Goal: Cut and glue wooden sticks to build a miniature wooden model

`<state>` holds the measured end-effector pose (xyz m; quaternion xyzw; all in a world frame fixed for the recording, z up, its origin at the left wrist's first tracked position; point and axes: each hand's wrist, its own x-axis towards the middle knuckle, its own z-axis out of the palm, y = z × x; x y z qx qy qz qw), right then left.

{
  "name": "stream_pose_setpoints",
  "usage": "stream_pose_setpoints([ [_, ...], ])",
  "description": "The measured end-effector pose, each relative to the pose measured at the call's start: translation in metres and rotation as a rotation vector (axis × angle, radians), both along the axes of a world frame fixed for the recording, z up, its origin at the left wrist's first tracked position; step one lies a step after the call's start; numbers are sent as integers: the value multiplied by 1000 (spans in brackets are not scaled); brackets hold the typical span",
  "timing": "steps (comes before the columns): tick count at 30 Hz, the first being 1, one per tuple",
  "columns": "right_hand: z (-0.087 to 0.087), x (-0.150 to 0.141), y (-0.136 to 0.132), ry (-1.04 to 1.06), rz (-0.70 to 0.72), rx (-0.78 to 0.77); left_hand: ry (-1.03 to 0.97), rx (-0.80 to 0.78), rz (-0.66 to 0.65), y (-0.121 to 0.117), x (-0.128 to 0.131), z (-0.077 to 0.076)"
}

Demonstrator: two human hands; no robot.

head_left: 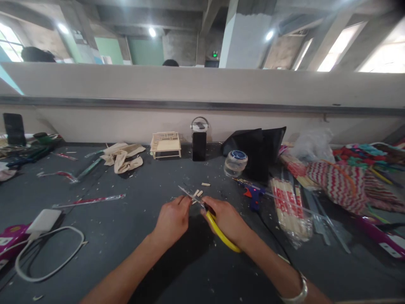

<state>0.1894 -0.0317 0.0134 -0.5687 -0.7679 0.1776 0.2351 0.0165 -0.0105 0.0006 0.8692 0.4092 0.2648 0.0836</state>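
My right hand [225, 217] is wrapped round a pair of yellow-handled scissors [223, 234]. Their narrow metal blades point forward and left, past the fingertips of my left hand [173, 219]. The left fingers are pinched together beside the blades, and whatever is between them is hidden. Several short pale wooden pieces [205, 184] lie on the dark table [152, 270] around the blades. Farther back stands a small wooden model bench [166, 145] built from sticks.
Right of my hands lie a blue glue gun [254, 194] and a bag of wooden sticks [289, 207]. A clear jar [236, 164] and a phone [199, 146] stand behind. At left are a crumpled cloth [123, 157], plastic wrappers [90, 201] and a white cable [71, 261].
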Motion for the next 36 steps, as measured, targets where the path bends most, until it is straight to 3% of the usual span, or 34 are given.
stream_pose_setpoints([
  [4, -2, 4, 4, -81, -109, -49, -213, -134, -58, 3, 1, -1],
  [8, 2, 17, 8, -229, -265, -3, -722, -608, 10, 13, -5, 10],
  [11, 5, 24, 11, -279, -251, -50, -1083, -930, -101, 16, -9, 18],
  [14, 6, 25, 10, -210, -141, -81, -1311, -1082, -221, 17, -12, 24],
  [19, 12, 24, 4, -140, 58, -84, -1546, -1157, -377, 21, -24, 31],
  [26, 24, 33, -8, -349, 271, -168, -1633, -1231, -460, 25, -33, 33],
  [29, 32, 33, -18, -475, 201, -160, -1605, -1228, -478, 24, -32, 33],
  [32, 39, 20, -22, -584, 0, -121, -1594, -1217, -495, 23, -31, 33],
  [34, 38, 4, -17, -503, -68, -6, -1590, -1219, -508, 22, -30, 33],
  [36, 29, -16, -7, -276, 39, 83, -1576, -1226, -529, 19, -27, 33],
])
